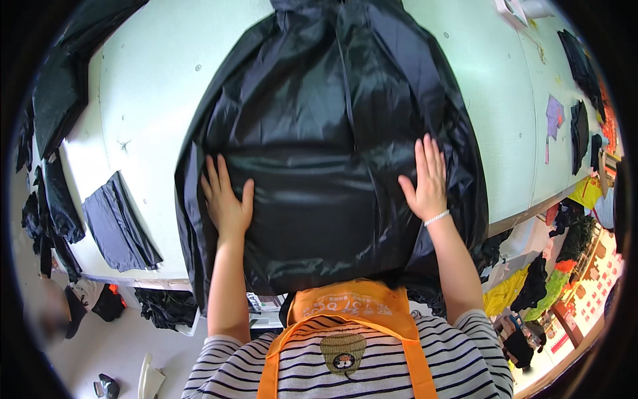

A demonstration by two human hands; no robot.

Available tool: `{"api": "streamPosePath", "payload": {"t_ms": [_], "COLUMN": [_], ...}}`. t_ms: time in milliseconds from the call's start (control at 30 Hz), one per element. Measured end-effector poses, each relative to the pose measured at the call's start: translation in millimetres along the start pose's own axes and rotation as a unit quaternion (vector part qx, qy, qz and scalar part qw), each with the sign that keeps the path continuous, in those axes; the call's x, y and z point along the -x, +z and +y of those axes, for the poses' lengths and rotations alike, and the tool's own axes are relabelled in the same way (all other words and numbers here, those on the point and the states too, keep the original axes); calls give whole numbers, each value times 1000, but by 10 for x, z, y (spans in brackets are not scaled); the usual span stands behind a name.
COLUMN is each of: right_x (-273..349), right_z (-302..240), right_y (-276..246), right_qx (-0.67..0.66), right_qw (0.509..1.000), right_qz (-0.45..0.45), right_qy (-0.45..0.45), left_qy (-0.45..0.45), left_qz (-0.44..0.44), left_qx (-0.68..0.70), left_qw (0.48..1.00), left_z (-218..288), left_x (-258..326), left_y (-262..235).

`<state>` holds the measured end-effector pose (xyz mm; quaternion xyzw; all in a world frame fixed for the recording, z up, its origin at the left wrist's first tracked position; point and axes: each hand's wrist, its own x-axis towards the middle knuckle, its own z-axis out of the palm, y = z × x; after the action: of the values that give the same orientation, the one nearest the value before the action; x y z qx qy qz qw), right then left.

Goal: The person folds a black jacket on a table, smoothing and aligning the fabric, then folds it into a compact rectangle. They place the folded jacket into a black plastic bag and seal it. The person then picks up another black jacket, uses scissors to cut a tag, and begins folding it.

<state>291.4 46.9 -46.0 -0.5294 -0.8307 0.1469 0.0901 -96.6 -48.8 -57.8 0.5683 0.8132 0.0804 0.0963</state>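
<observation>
Pressing flat on a large black garment (332,133) of shiny, thin fabric, both hands lie palm down with fingers spread and nothing gripped. Left hand (226,203) rests on the garment's lower left part, fingers pointing away from the body, thumb angled toward the middle. Right hand (425,179) rests on the lower right part, level with or slightly farther out than the left; a thin pale bracelet (436,217) circles its wrist. The garment is spread over a pale green worktable (153,86), reaching from the far edge of the view down to the near table edge, where its lower hem hangs over toward the person. The area between the hands looks smooth; creases run along both outer sides. A smaller folded piece of dark fabric (119,226) lies on the table to the left, well apart from the garment. More dark cloth pieces (578,126) sit on the table far right. The person wears a striped shirt (465,359) under an orange apron (352,306)
</observation>
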Motion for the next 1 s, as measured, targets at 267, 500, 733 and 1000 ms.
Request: {"api": "streamPosePath", "payload": {"t_ms": [267,500,733,1000], "right_x": [-1667,-879,-5,-105], "right_z": [382,-501,-831,-990], "right_y": [111,6,-92,148], "right_qx": [89,-110,-316,-241], "right_qw": [986,988,940,961], "right_qz": [107,106,69,91], "right_qy": [-87,17,104,103], "left_qy": [25,99,41,-46], "left_qz": [132,101,-139,-413], "left_qx": [-109,90,82,270], "left_qw": [985,986,986,869], "left_z": [-73,1141,1881,1753], "left_x": [-1384,-744,-139,-555], "left_y": [182,-91,120,71]}}
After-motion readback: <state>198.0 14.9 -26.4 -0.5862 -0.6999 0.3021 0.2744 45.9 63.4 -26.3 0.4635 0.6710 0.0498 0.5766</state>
